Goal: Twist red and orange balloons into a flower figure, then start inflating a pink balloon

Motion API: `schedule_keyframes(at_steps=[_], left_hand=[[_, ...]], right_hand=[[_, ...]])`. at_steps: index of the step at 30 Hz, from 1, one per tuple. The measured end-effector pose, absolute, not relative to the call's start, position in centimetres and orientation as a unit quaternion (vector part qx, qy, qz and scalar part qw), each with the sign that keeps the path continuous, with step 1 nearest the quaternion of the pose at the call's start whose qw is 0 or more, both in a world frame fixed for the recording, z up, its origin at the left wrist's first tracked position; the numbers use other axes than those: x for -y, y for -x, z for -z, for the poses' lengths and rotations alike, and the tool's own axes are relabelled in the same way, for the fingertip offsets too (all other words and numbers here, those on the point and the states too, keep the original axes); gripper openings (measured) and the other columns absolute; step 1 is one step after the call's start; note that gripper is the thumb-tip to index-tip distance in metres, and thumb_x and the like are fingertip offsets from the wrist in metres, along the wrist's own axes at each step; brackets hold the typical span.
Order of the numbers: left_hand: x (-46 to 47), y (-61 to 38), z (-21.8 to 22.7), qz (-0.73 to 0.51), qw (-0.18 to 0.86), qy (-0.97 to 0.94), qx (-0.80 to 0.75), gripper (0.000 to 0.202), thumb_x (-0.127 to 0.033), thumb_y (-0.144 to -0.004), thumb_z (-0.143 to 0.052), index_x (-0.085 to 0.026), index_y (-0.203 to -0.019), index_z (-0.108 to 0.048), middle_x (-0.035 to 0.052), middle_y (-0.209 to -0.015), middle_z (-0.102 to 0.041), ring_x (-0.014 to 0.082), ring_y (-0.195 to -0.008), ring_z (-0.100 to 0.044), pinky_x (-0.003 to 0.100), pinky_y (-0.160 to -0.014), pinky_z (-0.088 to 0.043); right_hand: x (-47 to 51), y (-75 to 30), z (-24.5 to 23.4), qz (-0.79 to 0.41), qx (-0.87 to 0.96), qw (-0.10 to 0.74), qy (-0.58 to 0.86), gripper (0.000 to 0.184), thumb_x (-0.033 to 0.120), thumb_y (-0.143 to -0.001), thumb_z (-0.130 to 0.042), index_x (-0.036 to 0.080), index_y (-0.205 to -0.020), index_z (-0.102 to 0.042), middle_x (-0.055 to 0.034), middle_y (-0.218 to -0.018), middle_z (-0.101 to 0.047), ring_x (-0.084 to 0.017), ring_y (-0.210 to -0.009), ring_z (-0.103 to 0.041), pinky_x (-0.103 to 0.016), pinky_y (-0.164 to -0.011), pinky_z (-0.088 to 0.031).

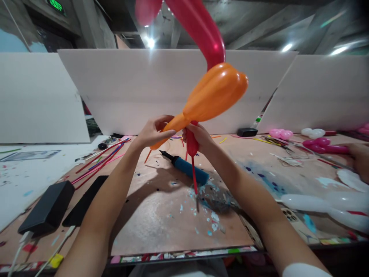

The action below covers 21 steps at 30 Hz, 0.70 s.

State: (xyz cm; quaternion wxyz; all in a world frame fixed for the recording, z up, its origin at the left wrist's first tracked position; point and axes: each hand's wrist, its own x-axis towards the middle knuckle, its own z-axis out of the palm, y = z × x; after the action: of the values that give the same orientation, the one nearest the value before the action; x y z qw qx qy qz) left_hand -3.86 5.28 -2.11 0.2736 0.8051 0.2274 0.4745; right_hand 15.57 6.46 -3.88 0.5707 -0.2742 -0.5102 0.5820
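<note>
Orange and glossy, the looped balloon (215,94) rises just above the right hand's fingers, and its slim tail slants down into the left hand (158,132). From my remote seat I see the left thumb and fingers curled around that tail, while the right hand (201,136) grasps the red balloon (192,143) right beneath the orange twist, its thin uninflated end hanging below the fingers. A long crimson balloon (198,27) arches above both hands; whether it joins the red one behind the orange loops, I cannot tell.

I judge all of this nearly weightless, springy and rather grippy, yet liable to burst under a fingernail or a hard pinch. I would take hold lightly at the twist and the slim necks, and leave the swollen lobes alone. Below the fingers, apart from them, a blue pump (188,169) lies on the table (161,227).
</note>
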Motion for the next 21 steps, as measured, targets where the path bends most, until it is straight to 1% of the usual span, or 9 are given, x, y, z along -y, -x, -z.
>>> schedule_keyframes(at_steps=[2,4,6,8,10,12,14,18,21], left_hand=[[-4.9,4.4,1.7,-0.455,0.264,-0.818,-0.232,0.052,-0.035,-0.074,-0.080,-0.012,-0.119,-0.066,0.0133,-0.114,-0.069,0.0219,-0.095,-0.068,0.027,-0.076,-0.054],[-4.9,4.8,1.6,-0.450,0.291,-0.811,-0.232,0.051,-0.034,-0.075,-0.079,-0.014,-0.120,-0.064,0.0120,-0.114,-0.068,0.0213,-0.096,-0.068,0.027,-0.077,-0.054],[-5.2,5.2,1.7,-0.455,0.358,-0.786,-0.217,0.051,-0.033,-0.076,-0.077,-0.017,-0.122,-0.060,0.0091,-0.110,-0.069,0.0198,-0.091,-0.068,0.028,-0.076,-0.055],[-5.4,5.6,1.9,-0.453,0.438,-0.750,-0.202,0.056,-0.033,-0.076,-0.075,-0.021,-0.126,-0.054,0.0058,-0.100,-0.069,0.0186,-0.080,-0.069,0.030,-0.071,-0.055],[-5.4,6.0,1.9,-0.447,0.498,-0.718,-0.191,0.054,-0.040,-0.077,-0.071,-0.021,-0.124,-0.054,0.0041,-0.087,-0.068,0.0176,-0.068,-0.067,0.030,-0.063,-0.054],[-5.0,6.2,1.8,-0.445,0.527,-0.702,-0.180,0.049,-0.053,-0.082,-0.063,-0.017,-0.114,-0.058,0.0042,-0.076,-0.065,0.0160,-0.058,-0.062,0.030,-0.056,-0.051],[-4.6,6.4,1.5,-0.436,0.528,-0.707,-0.177,0.051,-0.059,-0.085,-0.059,-0.016,-0.112,-0.060,0.0047,-0.075,-0.064,0.0151,-0.052,-0.060,0.029,-0.052,-0.050],[-3.7,7.1,1.4,-0.414,0.509,-0.722,-0.219,0.062,-0.050,-0.081,-0.066,-0.022,-0.134,-0.050,0.0054,-0.087,-0.068,0.0171,-0.054,-0.063,0.030,-0.050,-0.051],[-3.1,8.1,1.9,-0.441,0.481,-0.710,-0.266,0.060,-0.054,-0.084,-0.062,-0.015,-0.129,-0.057,0.0070,-0.078,-0.067,0.0170,-0.053,-0.061,0.029,-0.049,-0.049]], right_hand=[[-6.5,-16.0,3.9,-0.598,0.525,0.538,0.277,0.016,0.024,-0.076,-0.070,0.016,-0.079,-0.055,0.0029,-0.059,-0.056,-0.008,-0.048,-0.051,-0.020,-0.047,-0.044],[-6.4,-16.5,3.9,-0.631,0.546,0.476,0.277,0.019,0.025,-0.076,-0.071,0.016,-0.077,-0.055,0.0019,-0.060,-0.057,-0.008,-0.050,-0.052,-0.020,-0.047,-0.044],[-6.4,-17.1,3.9,-0.659,0.572,0.400,0.280,0.025,0.030,-0.075,-0.075,0.015,-0.073,-0.054,0.0004,-0.061,-0.058,-0.009,-0.051,-0.053,-0.020,-0.047,-0.044],[-6.4,-17.5,4.1,-0.669,0.604,0.332,0.279,0.030,0.033,-0.073,-0.078,0.015,-0.070,-0.054,-0.0003,-0.060,-0.057,-0.009,-0.050,-0.052,-0.020,-0.045,-0.043],[-6.6,-17.6,4.5,-0.664,0.639,0.279,0.269,0.031,0.034,-0.072,-0.077,0.015,-0.067,-0.053,-0.0004,-0.058,-0.056,-0.010,-0.048,-0.051,-0.021,-0.044,-0.042],[-6.8,-17.4,5.1,-0.653,0.674,0.229,0.259,0.031,0.036,-0.074,-0.075,0.015,-0.066,-0.053,-0.0008,-0.057,-0.056,-0.011,-0.047,-0.051,-0.023,-0.045,-0.042],[-7.0,-17.1,5.7,-0.642,0.699,0.178,0.259,0.033,0.039,-0.077,-0.071,0.015,-0.064,-0.054,-0.0019,-0.057,-0.056,-0.011,-0.048,-0.052,-0.024,-0.046,-0.043],[-7.0,-16.4,6.6,-0.644,0.712,0.118,0.254,0.031,0.038,-0.080,-0.068,0.015,-0.064,-0.053,-0.0020,-0.058,-0.058,-0.011,-0.048,-0.053,-0.022,-0.048,-0.043],[-6.9,-16.2,6.8,-0.634,0.726,0.080,0.253,0.030,0.036,-0.079,-0.067,0.015,-0.063,-0.052,-0.0015,-0.057,-0.058,-0.010,-0.048,-0.052,-0.022,-0.047,-0.042]])
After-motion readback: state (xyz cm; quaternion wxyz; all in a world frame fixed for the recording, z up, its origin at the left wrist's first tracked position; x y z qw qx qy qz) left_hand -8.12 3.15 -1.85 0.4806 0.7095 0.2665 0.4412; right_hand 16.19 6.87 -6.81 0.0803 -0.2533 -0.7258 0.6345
